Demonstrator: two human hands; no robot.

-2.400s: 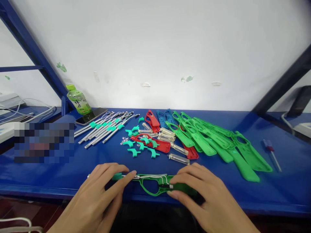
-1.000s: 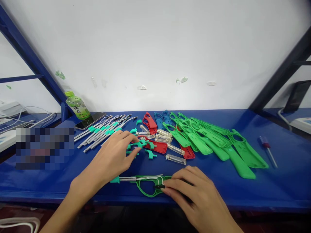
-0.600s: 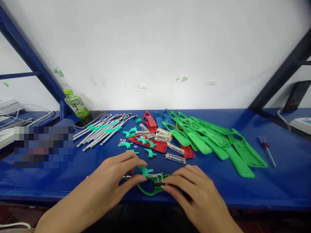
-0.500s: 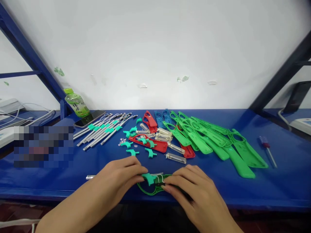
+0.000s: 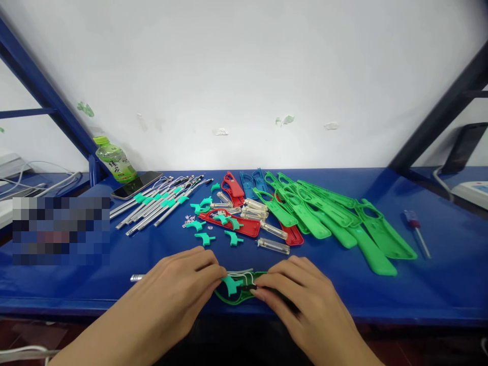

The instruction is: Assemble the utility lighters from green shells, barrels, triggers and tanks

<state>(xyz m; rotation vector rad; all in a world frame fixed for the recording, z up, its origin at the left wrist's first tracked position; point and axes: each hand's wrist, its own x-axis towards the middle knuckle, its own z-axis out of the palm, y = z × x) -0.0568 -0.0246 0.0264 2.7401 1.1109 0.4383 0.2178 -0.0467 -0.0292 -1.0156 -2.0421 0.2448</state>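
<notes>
My left hand pinches a teal trigger between thumb and fingertips, at the front of the table. Under that hand runs a silver tube, its end sticking out past the wrist. My right hand is closed, with its fingertips on a small black igniter piece that has white wires. Both hands work over a green lighter handle shell, whose loop shows below the trigger. The shell's right end is hidden by my right hand.
Silver tubes with teal pieces lie at left, near a phone and bottle. Loose teal triggers, clear fuel tanks and a red shell lie ahead. Green shells and a screwdriver are at right.
The teal trigger has tilted and dropped slightly in my left fingers. My right hand keeps its grip on the black piece. The whole view has shifted a little.
</notes>
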